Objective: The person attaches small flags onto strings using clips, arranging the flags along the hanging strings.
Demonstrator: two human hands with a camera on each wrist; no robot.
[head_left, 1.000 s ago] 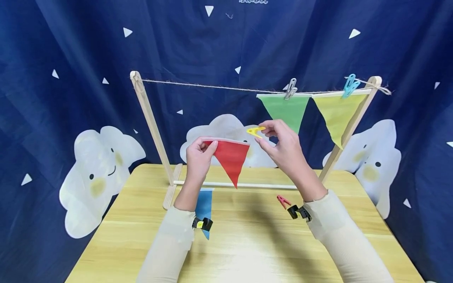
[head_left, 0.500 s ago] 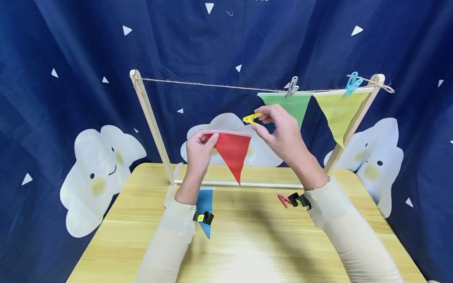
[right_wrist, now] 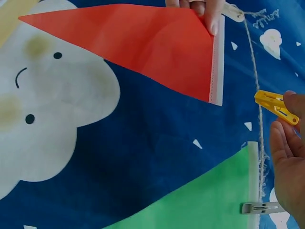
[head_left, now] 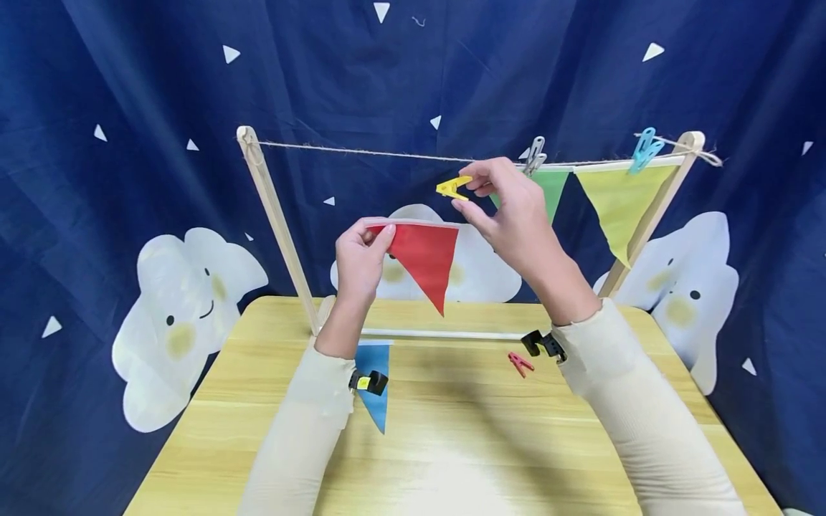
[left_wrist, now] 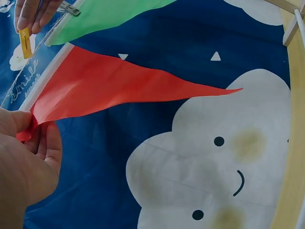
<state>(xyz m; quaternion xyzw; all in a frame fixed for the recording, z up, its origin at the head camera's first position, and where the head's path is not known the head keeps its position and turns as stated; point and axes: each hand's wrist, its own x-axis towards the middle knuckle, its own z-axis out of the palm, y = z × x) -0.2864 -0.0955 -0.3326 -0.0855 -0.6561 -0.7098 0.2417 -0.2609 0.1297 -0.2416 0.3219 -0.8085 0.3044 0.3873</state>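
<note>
My left hand (head_left: 361, 261) pinches a red triangular pennant (head_left: 427, 259) by the left end of its white top hem, and the pennant's tip hangs down. To its upper right, my right hand (head_left: 506, 204) holds a yellow clothespin (head_left: 454, 188) between thumb and fingers. Both are below the twine (head_left: 361, 151) in the head view. A green pennant (right_wrist: 205, 191) hangs from the twine by a grey clothespin (right_wrist: 262, 208), partly hidden behind my right hand in the head view. Farther right, a light blue clothespin (head_left: 645, 150) holds a yellow pennant (head_left: 629, 204).
Wooden posts (head_left: 277, 229) carry the twine at each side, joined low down by a white rod (head_left: 452, 335). A blue pennant (head_left: 374, 358) lies on the wooden table (head_left: 452, 444) under my left wrist. A pink clothespin (head_left: 520, 364) lies near my right wrist.
Both hands have risen toward the twine, carrying the red pennant and the yellow clothespin. The right hand has also shifted slightly left, now covering part of the green pennant.
</note>
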